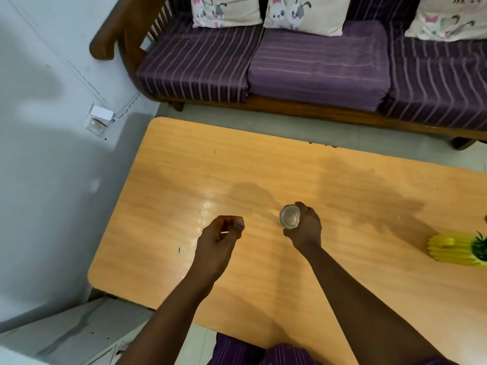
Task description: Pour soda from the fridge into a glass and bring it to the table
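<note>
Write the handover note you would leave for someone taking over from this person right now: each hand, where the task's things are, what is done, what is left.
Right hand: fingers curled round the glass, at or just above the wooden table.
Left hand: hovers above the table, fingers loosely curled, holding nothing clearly visible.
Glass: upright, near the table's middle; whether there is liquid inside cannot be told.
Done: glass brought to the table.
Left: make sure it stands on the table, then let go.
Note: yellow plant pot at the right edge, well apart from the glass.
</note>
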